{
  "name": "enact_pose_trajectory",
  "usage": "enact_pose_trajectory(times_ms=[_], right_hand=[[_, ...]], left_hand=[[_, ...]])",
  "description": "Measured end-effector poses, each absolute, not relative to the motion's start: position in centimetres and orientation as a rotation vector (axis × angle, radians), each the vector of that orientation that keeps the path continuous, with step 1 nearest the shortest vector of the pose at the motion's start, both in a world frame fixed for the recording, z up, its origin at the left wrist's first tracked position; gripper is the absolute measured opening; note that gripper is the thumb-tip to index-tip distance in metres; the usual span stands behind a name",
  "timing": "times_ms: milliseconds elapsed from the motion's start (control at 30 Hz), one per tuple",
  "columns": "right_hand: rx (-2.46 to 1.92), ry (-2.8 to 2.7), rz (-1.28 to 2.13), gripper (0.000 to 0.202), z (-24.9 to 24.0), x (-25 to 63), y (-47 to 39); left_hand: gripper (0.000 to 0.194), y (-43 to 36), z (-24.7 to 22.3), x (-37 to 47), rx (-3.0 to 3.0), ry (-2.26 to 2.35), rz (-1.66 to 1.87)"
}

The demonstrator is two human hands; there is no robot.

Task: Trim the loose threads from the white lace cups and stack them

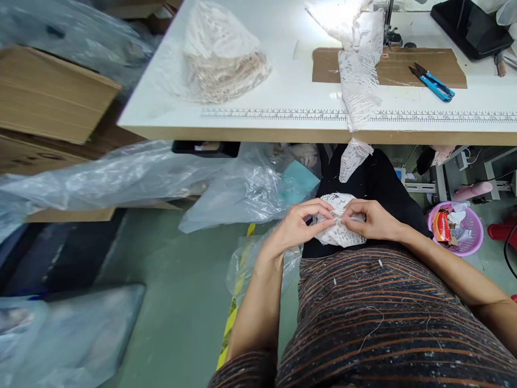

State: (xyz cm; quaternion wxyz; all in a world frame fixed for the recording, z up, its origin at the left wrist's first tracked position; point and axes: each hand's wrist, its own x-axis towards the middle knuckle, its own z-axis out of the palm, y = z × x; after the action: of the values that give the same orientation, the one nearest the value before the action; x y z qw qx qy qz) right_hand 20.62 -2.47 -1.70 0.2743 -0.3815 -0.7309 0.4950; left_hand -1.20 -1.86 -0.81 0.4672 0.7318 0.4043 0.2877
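A piece of white lace fabric lies bunched on my lap. My left hand pinches its upper left part between thumb and fingers. Close beside it, my right hand pinches the same lace, the fingertips of both hands nearly meeting. Another white lace strip runs from the sewing machine over the table's front edge and hangs down towards my lap. On the table, blue thread snips rest partly on a brown cardboard strip, away from both hands.
A stack of lace pieces sits on the white table at left. A black tablet-like device is at far right. Below are clear plastic bags, cardboard boxes and a pink waste basket.
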Motion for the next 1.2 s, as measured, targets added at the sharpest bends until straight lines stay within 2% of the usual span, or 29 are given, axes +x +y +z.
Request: enact_pose_trajectory(times_ms=[167,333,600,967,1200], right_hand=[[-0.99,-1.949,1.095,0.013,0.0,20.5,-3.6],[-0.902,-1.866,0.987,0.013,1.0,20.0,-4.1],[-0.992,-1.702,1.148,0.016,0.6,20.3,-4.0],[-1.06,-1.436,1.394,0.034,0.2,19.8,-3.7],[-1.101,-1.313,1.503,0.042,-0.7,19.7,-3.2]], left_hand=[[0.03,-2.3,0.4,-1.2,1.56,0.973,0.82],[0.03,-2.6,1.7,-0.5,1.454,0.944,0.927],[0.023,-2.4,1.8,-0.9,1.494,0.947,0.816],[0.03,-2.4,1.5,-0.4,1.422,1.123,0.835],[0.032,-2.3,0.7,-0.6,1.415,1.054,0.842]])
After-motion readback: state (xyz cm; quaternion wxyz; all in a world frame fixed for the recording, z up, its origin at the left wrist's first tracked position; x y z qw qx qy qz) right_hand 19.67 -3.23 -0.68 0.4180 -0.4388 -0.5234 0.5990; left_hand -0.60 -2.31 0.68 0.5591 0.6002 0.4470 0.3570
